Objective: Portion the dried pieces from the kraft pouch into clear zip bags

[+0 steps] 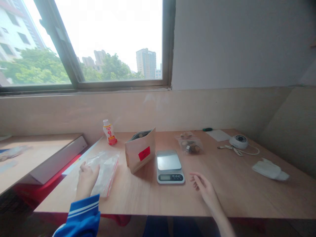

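Note:
My left hand rests on or just above a stack of clear zip bags with red seal strips, its thumb apart from its fingers. I cannot tell whether it touches the plastic. My right hand is to the right of a kitchen scale, fingers loosely bent and holding nothing. Nothing lies on the scale's metal plate, and its display faces me. Left of the scale stands a brown paper pouch with a red label. Its top is open, and the contents are mostly hidden.
Behind the scale lies a clear zip bag of small dark and brown items. A white bottle stands at the back left. To the right are a dome camera with its cable, a white cloth-like bundle, paper and a green-handled tool.

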The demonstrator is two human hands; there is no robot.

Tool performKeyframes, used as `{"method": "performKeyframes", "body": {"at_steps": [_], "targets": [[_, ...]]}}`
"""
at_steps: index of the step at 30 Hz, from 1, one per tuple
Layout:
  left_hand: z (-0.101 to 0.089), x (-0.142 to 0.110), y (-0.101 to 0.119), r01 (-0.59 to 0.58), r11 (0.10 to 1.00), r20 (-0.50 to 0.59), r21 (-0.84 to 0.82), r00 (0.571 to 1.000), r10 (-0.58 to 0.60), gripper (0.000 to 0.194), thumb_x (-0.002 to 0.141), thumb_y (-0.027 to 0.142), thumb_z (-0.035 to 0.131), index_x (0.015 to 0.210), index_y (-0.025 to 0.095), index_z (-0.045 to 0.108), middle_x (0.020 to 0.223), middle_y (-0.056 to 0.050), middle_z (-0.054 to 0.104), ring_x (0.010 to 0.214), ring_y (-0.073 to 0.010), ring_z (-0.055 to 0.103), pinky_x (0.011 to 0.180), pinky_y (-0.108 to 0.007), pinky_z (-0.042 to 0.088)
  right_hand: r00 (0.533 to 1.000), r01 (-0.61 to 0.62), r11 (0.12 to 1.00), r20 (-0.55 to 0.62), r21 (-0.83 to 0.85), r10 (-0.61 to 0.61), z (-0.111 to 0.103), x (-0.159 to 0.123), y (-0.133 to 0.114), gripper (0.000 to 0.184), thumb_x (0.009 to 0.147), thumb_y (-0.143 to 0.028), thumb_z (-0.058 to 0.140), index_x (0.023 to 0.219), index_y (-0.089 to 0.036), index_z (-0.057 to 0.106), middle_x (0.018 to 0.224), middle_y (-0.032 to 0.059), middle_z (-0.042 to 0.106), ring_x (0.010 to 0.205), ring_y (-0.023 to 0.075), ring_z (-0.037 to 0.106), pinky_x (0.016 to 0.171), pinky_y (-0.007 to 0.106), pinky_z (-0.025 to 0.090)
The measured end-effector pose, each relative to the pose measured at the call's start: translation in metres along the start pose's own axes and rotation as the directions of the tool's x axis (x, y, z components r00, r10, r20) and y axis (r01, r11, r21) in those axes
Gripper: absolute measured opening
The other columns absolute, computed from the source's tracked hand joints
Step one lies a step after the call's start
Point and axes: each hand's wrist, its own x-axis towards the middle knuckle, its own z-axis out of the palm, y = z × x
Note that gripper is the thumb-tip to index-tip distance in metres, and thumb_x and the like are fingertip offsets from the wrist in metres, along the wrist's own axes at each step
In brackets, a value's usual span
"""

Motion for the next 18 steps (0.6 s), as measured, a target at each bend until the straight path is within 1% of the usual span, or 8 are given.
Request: {"method": "performKeyframes", "body": {"at_steps": [2,5,8,9,10,12,15,18], "targets": [[0.004,-0.003,-0.003,-0.062,0.985,-0.094,0.162,0.992,0.078,0.070,0.078,0.043,0.047,0.133,0.001,0.034,0.121,-0.030,0.050,0.116,-0.0416,0.047,0.089,-0.053,0.040,0.997,0.070,0.994,-0.012,-0.086,-0.071,-0.001,0.017,0.001,0.036,0.078,-0.049,0.054,0.088,-0.018,0.069,0.081,0.0096,0.068,0.070,0.0219,0.061,0.063,0.032,0.049],[0.012,-0.019,-0.001,-0.218,0.947,-0.152,0.237,0.954,0.257,0.060,0.085,0.045,0.038,0.137,0.014,0.036,0.140,-0.023,0.034,0.126,-0.0395,0.038,0.099,-0.053,0.031,0.973,0.211,0.921,-0.021,-0.327,-0.230,0.007,0.058,0.004,0.029,0.080,-0.036,0.049,0.093,-0.018,0.066,0.098,0.0122,0.066,0.093,0.0255,0.061,0.085,0.040,0.047],[0.034,-0.033,-0.004,-0.368,0.891,0.060,0.266,0.929,0.366,0.049,0.089,0.038,0.029,0.131,0.020,0.046,0.147,-0.015,0.031,0.137,-0.0342,0.023,0.107,-0.052,0.021,0.971,0.172,0.756,-0.019,-0.632,-0.237,0.022,0.106,0.007,0.046,0.076,-0.026,0.052,0.120,-0.013,0.054,0.126,0.0191,0.050,0.117,0.0302,0.049,0.097,0.045,0.037],[0.044,-0.035,-0.008,-0.350,0.894,0.158,0.278,0.935,0.317,0.048,0.089,0.036,0.028,0.130,0.020,0.048,0.145,-0.015,0.034,0.137,-0.0345,0.022,0.107,-0.055,0.017,0.974,0.162,0.741,-0.017,-0.652,-0.227,0.027,0.119,0.008,0.053,0.074,-0.025,0.056,0.125,-0.011,0.051,0.133,0.0219,0.044,0.122,0.0339,0.043,0.099,0.047,0.035],[0.055,-0.037,-0.013,-0.355,0.893,0.305,0.276,0.914,0.269,0.049,0.089,0.034,0.029,0.130,0.019,0.049,0.145,-0.015,0.036,0.137,-0.0348,0.024,0.107,-0.056,0.018,0.982,0.118,0.707,-0.025,-0.698,-0.189,0.032,0.129,0.008,0.057,0.073,-0.022,0.058,0.128,-0.009,0.048,0.136,0.0245,0.039,0.125,0.0374,0.039,0.099,0.049,0.033],[0.074,-0.038,-0.024,-0.382,0.887,0.450,0.260,0.861,0.239,0.052,0.088,0.035,0.029,0.134,0.017,0.045,0.145,-0.015,0.036,0.138,-0.0323,0.024,0.109,-0.053,0.016,0.989,0.066,0.630,-0.033,-0.774,-0.143,0.038,0.142,0.010,0.060,0.072,-0.018,0.059,0.129,-0.008,0.046,0.139,0.0261,0.035,0.127,0.0405,0.034,0.098,0.050,0.032],[0.086,-0.034,-0.038,-0.365,0.909,0.485,0.200,0.843,0.232,0.055,0.087,0.039,0.030,0.135,0.016,0.044,0.146,-0.015,0.036,0.139,-0.0317,0.022,0.110,-0.052,0.014,0.976,0.097,0.537,-0.025,-0.838,-0.215,0.039,0.145,0.014,0.045,0.074,-0.014,0.057,0.119,-0.011,0.055,0.132,0.0225,0.043,0.120,0.0373,0.040,0.093,0.045,0.034],[0.078,-0.026,-0.040,-0.290,0.957,0.407,0.006,0.875,0.262,0.054,0.082,0.041,0.036,0.129,0.017,0.048,0.139,-0.014,0.046,0.135,-0.0300,0.031,0.109,-0.052,0.019,0.963,0.127,0.521,-0.021,-0.844,-0.269,0.030,0.142,0.014,0.024,0.076,-0.013,0.052,0.098,-0.016,0.063,0.117,0.0169,0.056,0.105,0.0315,0.049,0.086,0.041,0.036]]}}
